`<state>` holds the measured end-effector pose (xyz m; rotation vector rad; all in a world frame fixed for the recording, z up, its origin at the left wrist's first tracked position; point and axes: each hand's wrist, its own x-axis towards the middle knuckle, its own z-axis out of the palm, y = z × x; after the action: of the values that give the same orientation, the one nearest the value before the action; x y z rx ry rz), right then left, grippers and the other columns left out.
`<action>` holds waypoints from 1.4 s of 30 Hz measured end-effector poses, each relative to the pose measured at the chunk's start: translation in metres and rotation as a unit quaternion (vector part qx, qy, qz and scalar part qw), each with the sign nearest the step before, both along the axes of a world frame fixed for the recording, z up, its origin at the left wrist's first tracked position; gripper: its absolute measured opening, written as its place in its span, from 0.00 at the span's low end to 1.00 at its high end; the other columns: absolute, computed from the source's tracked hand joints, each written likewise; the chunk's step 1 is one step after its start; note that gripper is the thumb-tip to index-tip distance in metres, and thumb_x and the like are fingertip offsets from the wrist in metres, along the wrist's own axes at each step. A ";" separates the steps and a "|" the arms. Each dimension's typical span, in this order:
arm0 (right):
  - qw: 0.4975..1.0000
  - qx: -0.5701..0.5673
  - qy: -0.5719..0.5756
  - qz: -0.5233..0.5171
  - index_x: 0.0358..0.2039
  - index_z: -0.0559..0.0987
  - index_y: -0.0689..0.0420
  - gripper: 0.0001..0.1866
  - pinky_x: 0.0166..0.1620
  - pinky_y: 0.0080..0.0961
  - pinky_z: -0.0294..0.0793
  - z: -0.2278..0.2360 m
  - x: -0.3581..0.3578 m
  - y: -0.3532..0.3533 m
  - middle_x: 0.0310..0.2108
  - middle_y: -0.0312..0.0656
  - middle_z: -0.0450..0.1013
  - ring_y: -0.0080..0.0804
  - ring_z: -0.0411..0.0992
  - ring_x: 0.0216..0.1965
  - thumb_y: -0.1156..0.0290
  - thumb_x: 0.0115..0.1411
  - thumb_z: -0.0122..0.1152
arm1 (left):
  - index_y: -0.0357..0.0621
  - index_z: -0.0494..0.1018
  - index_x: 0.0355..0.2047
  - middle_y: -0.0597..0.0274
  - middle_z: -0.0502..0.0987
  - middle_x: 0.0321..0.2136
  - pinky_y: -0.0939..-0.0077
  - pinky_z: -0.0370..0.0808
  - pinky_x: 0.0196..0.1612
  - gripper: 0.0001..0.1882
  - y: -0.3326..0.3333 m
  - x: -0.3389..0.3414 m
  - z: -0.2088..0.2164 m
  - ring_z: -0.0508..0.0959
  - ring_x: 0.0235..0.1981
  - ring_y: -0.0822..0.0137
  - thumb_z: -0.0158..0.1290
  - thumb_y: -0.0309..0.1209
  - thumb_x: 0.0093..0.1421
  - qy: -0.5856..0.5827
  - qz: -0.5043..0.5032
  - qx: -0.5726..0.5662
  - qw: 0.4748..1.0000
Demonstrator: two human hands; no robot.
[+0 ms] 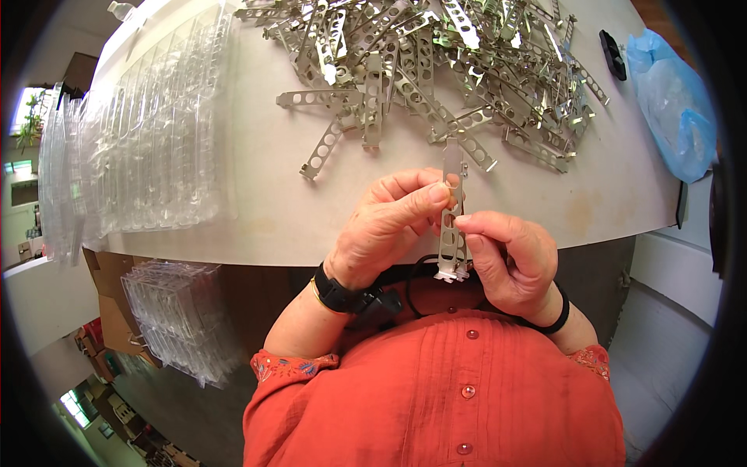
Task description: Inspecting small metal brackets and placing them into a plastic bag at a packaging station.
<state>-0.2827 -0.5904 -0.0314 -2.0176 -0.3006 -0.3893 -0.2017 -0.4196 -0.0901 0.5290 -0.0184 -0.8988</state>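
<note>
Close to the table's near edge, a long flat metal bracket (451,251) with a row of holes is held upright between my hands. My left hand (391,222) pinches its upper middle between thumb and fingers. On the other side, my right hand (515,261) is closed, its forefinger tip at the bracket's right edge; whether it grips anything small there is hidden. The bracket's lower end has small bent tabs. Just beyond my hands lies a heaped pile of similar perforated metal brackets (372,101), some apart from the heap at its near side.
Clear plastic trays (156,148) are stacked on the table's left side. More clear trays (183,319) stand lower down, beside a cardboard box (113,300). A blue plastic bag (671,109) and a black object (612,55) sit at the right edge of the white table (264,210).
</note>
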 end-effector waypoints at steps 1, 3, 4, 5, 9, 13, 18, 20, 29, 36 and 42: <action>1.000 0.000 0.000 0.000 0.41 0.78 0.62 0.10 0.24 0.22 0.73 0.000 0.000 0.000 0.28 0.42 0.79 0.28 0.75 0.20 0.83 0.58 0.62 | 0.37 0.77 0.47 0.62 0.80 0.37 0.78 0.74 0.41 0.12 0.000 0.000 0.000 0.78 0.37 0.73 0.56 0.28 0.65 -0.001 -0.002 -0.001 1.000; 0.999 0.025 0.026 -0.009 0.41 0.77 0.62 0.09 0.24 0.20 0.72 0.000 -0.002 0.000 0.28 0.41 0.78 0.24 0.74 0.20 0.83 0.59 0.61 | 0.37 0.77 0.47 0.62 0.80 0.37 0.78 0.74 0.41 0.12 0.000 0.000 0.001 0.78 0.38 0.73 0.56 0.28 0.65 -0.002 -0.004 -0.001 1.000; 0.999 0.025 0.026 -0.009 0.41 0.77 0.62 0.09 0.24 0.20 0.72 -0.001 -0.002 0.001 0.28 0.41 0.78 0.24 0.74 0.20 0.83 0.59 0.61 | 0.37 0.77 0.47 0.62 0.80 0.37 0.77 0.74 0.41 0.12 0.000 0.000 0.002 0.78 0.37 0.73 0.56 0.28 0.65 0.002 -0.003 -0.005 1.000; 0.998 0.041 0.037 -0.014 0.41 0.77 0.62 0.08 0.23 0.18 0.71 -0.003 -0.003 0.001 0.27 0.39 0.78 0.22 0.73 0.20 0.82 0.60 0.61 | 0.37 0.77 0.47 0.62 0.80 0.37 0.77 0.75 0.41 0.12 -0.001 0.000 0.002 0.78 0.37 0.73 0.56 0.27 0.65 0.005 -0.002 -0.009 1.000; 0.993 0.076 0.090 -0.012 0.40 0.75 0.62 0.08 0.22 0.15 0.67 -0.002 -0.005 0.000 0.24 0.36 0.76 0.15 0.71 0.20 0.81 0.61 0.61 | 0.37 0.77 0.47 0.62 0.80 0.37 0.77 0.75 0.41 0.12 -0.001 -0.001 0.002 0.78 0.37 0.73 0.56 0.27 0.65 -0.004 -0.005 -0.010 1.000; 0.987 0.117 0.110 -0.020 0.40 0.74 0.62 0.07 0.22 0.13 0.66 -0.011 -0.009 0.001 0.22 0.33 0.74 0.12 0.69 0.20 0.80 0.62 0.61 | 0.37 0.77 0.44 0.64 0.78 0.36 0.78 0.75 0.41 0.10 -0.002 -0.002 0.008 0.77 0.37 0.74 0.56 0.27 0.65 -0.024 -0.014 -0.005 1.000; 0.946 0.261 0.192 -0.030 0.35 0.73 0.60 0.05 0.23 0.11 0.65 -0.012 -0.012 0.004 0.23 0.29 0.73 0.08 0.68 0.22 0.76 0.63 0.61 | 0.38 0.77 0.41 0.67 0.76 0.36 0.79 0.75 0.41 0.07 -0.007 -0.014 0.013 0.76 0.36 0.75 0.56 0.29 0.65 -0.056 -0.015 0.035 0.998; 0.948 0.251 0.194 -0.025 0.34 0.72 0.59 0.06 0.23 0.10 0.64 -0.015 -0.014 -0.001 0.23 0.28 0.73 0.07 0.67 0.22 0.76 0.63 0.62 | 0.39 0.77 0.39 0.67 0.76 0.38 0.80 0.76 0.40 0.07 -0.008 -0.019 0.016 0.76 0.36 0.76 0.56 0.29 0.66 -0.047 -0.022 0.070 0.996; 0.939 0.264 0.221 0.002 0.35 0.72 0.60 0.04 0.27 0.10 0.67 -0.009 -0.023 -0.003 0.27 0.31 0.74 0.08 0.69 0.26 0.76 0.65 0.59 | 0.38 0.75 0.37 0.63 0.74 0.41 0.77 0.75 0.41 0.03 -0.007 -0.027 0.020 0.75 0.39 0.73 0.53 0.24 0.65 -0.097 -0.013 0.064 0.993; 0.890 0.361 0.276 0.037 0.38 0.72 0.61 0.02 0.35 0.14 0.74 0.005 -0.026 -0.008 0.33 0.36 0.76 0.13 0.72 0.33 0.76 0.67 0.53 | 0.39 0.77 0.38 0.68 0.76 0.35 0.83 0.72 0.37 0.08 -0.007 -0.034 0.022 0.72 0.32 0.79 0.55 0.31 0.66 -0.114 0.005 0.093 0.989; 0.897 0.370 0.242 -0.002 0.37 0.72 0.60 0.02 0.34 0.14 0.73 0.003 -0.027 -0.016 0.31 0.34 0.76 0.13 0.72 0.31 0.76 0.67 0.54 | 0.39 0.76 0.40 0.69 0.77 0.34 0.84 0.72 0.36 0.07 -0.005 -0.034 0.024 0.72 0.31 0.79 0.56 0.31 0.65 -0.121 0.016 0.140 0.983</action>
<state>-0.3099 -0.6061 -0.0286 -1.2937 0.1553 0.0217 -0.2354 -0.4247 -0.0662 0.8972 -0.1044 -0.8053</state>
